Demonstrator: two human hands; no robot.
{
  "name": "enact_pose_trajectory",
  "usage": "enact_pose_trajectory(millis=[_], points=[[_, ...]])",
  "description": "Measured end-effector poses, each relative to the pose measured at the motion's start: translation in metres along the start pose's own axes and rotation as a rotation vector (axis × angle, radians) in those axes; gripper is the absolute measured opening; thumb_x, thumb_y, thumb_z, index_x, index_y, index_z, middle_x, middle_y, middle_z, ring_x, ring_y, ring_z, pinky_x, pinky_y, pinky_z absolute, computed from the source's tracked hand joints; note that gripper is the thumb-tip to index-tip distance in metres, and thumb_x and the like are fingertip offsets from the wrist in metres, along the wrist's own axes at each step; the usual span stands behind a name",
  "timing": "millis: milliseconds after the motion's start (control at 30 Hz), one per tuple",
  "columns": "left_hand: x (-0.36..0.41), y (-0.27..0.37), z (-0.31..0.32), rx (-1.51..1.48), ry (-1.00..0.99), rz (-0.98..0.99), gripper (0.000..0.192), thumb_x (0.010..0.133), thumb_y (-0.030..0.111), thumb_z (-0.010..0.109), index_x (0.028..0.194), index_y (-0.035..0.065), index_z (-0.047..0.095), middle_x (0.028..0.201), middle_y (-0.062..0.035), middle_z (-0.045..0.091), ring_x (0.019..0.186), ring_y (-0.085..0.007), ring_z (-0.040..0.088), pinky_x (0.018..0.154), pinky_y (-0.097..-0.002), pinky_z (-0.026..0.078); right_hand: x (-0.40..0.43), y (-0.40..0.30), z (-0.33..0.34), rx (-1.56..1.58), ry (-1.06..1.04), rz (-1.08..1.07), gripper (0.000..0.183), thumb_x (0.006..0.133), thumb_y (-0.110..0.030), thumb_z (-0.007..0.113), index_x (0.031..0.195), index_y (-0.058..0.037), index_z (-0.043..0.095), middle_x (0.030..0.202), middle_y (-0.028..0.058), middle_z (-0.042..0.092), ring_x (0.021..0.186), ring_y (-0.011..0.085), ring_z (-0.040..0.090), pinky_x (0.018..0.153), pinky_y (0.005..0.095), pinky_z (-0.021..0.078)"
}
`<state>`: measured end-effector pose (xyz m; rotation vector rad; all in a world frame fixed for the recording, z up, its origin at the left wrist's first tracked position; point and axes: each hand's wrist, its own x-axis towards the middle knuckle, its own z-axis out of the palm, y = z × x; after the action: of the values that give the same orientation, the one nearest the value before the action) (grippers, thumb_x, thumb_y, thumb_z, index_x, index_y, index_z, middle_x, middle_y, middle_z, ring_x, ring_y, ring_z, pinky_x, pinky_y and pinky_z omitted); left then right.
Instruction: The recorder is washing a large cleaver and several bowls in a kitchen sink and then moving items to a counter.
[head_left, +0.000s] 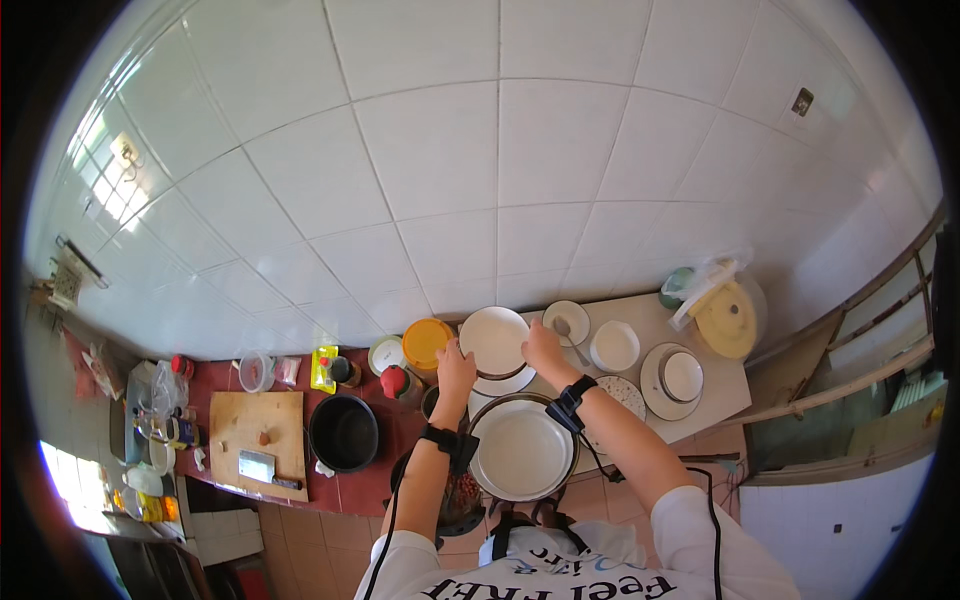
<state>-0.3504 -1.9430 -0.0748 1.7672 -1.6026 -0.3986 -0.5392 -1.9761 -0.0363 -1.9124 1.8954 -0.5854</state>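
Observation:
A round white bowl (495, 341) is held between my two hands, above a white plate (508, 385) near the tiled wall. My left hand (456, 367) grips its left rim and my right hand (541, 347) its right rim. Closer to my body stands a large round white basin (523, 448) with a dark rim. Right of my right hand, a small dish (566, 315) holds a metal spoon (571, 343), with a white bowl (615, 346) beside it. A yellow-orange lid (427, 343) tops a container just left of my left hand.
On the red counter to the left are a black pot (343, 433), a wooden cutting board (251, 412) with a cleaver (259, 466), and several bottles. At right stand a speckled plate (622, 397), stacked white bowls (682, 376) and a yellow lid-like object (724, 319) in plastic.

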Motion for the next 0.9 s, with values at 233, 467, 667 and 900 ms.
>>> enact_pose_trajectory(millis=[233, 467, 667, 900], points=[[-0.024, 0.033, -0.078, -0.686, -0.156, -0.366, 0.047, 0.087, 0.019, 0.056, 0.126, -0.0007, 0.039, 0.099, -0.0178, 0.055, 0.06, -0.0189, 0.063, 0.052, -0.0254, 0.049, -0.02, 0.005, -0.045, 0.018, 0.125, -0.22, 0.038, 0.078, -0.022, 0.063, 0.108, -0.0036, 0.047, 0.101, 0.0225, 0.053, 0.092, 0.0363, 0.053, 0.075, 0.0457, 0.0456], [-0.231, 0.012, -0.217, -0.784, 0.477, -0.543, 0.031, 0.092, 0.016, 0.05, 0.12, 0.0045, 0.047, 0.093, -0.0096, 0.058, 0.066, -0.0152, 0.062, 0.055, -0.0242, 0.05, -0.089, 0.016, -0.1, 0.58, -0.106, -0.44, 0.035, 0.083, -0.011, 0.059, 0.116, -0.0035, 0.049, 0.11, 0.0132, 0.054, 0.101, 0.023, 0.054, 0.079, 0.0308, 0.0467], [-0.538, 0.017, -0.262, -0.32, 0.986, -0.873, 0.021, 0.09, 0.016, 0.051, 0.107, 0.0053, 0.055, 0.093, -0.009, 0.059, 0.06, -0.0139, 0.06, 0.05, -0.0236, 0.049, -0.167, 0.009, -0.118, 0.729, -0.365, -0.398, 0.028, 0.085, -0.006, 0.053, 0.113, -0.003, 0.051, 0.109, 0.0089, 0.055, 0.084, 0.0141, 0.057, 0.069, 0.0247, 0.0483], [-0.751, 0.116, -0.232, -0.367, 1.497, -1.187, 0.023, 0.091, 0.017, 0.046, 0.11, 0.0063, 0.05, 0.099, -0.0094, 0.059, 0.063, -0.0205, 0.064, 0.049, -0.0279, 0.05, -0.258, -0.03, -0.086, 0.746, -0.528, -0.555, 0.023, 0.086, -0.003, 0.049, 0.109, 0.0002, 0.051, 0.104, 0.0073, 0.056, 0.074, 0.0134, 0.058, 0.066, 0.0249, 0.0479]])
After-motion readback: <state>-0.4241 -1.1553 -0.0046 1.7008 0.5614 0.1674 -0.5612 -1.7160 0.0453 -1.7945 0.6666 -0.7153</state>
